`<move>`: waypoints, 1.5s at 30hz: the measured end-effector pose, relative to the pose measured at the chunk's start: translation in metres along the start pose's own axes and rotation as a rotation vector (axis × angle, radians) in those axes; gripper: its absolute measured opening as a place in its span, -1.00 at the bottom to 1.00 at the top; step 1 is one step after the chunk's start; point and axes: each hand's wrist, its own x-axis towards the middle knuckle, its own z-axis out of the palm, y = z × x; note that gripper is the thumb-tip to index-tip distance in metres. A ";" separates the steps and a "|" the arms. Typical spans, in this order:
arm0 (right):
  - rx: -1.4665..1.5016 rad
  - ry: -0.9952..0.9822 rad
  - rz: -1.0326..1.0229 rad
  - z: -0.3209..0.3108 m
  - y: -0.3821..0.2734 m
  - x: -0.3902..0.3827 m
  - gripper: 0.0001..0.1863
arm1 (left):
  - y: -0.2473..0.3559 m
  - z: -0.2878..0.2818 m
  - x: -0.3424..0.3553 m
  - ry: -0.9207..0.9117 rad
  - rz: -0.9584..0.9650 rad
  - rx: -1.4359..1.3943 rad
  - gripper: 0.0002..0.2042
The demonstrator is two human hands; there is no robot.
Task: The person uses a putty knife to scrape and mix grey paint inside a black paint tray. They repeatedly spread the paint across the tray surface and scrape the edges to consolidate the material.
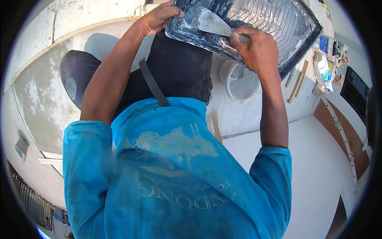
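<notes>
A black paint tray (274,24) with a ribbed slope, smeared with grey-white paste, is tilted in front of me at the top of the view. My left hand (161,16) grips its left corner, with the thumb over the rim. My right hand (256,47) is closed round the handle of a putty knife (211,22). The knife's broad blade, coated in pale paste, lies over the tray's deep end and points left. Part of the tray's upper edge is cut off by the frame. Most of the knife's handle is hidden in my fingers.
Below the tray, a white bucket (242,83) with grey residue stands on the pale floor. Wooden strips (297,81) and a white plastic bag (323,69) lie to the right. Bristles (215,127) show beside my waist. A patchy plastered surface (43,91) runs along the left.
</notes>
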 end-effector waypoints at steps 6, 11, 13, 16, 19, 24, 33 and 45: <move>0.408 0.008 0.026 0.039 0.001 -0.002 -0.80 | 0.013 -0.002 -0.016 0.126 -0.165 0.095 -0.52; 0.259 -0.024 0.080 0.019 -0.004 -0.005 -0.75 | 0.040 0.035 -0.036 0.082 -0.081 -0.051 -0.51; 0.129 0.117 0.015 0.001 -0.016 -0.023 -0.75 | 0.030 0.035 -0.045 0.142 -0.071 -0.101 -0.44; 0.117 0.113 0.008 -0.027 -0.039 -0.045 -0.75 | 0.015 0.060 -0.055 0.302 -0.080 -0.257 -0.36; 0.055 0.064 0.034 -0.038 -0.051 -0.066 -0.69 | -0.001 0.069 -0.056 0.246 -0.055 -0.213 -0.43; -0.142 0.031 0.001 -0.033 -0.046 -0.093 -0.65 | -0.010 0.106 -0.064 0.249 -0.114 -0.102 -0.53; -0.217 -0.185 -0.073 -0.014 -0.069 -0.062 -0.70 | -0.036 0.105 -0.075 0.273 -0.042 -0.007 -0.54; -0.183 -0.130 -0.149 -0.015 -0.080 -0.046 -0.77 | -0.055 0.092 -0.074 0.281 -0.022 0.315 -0.56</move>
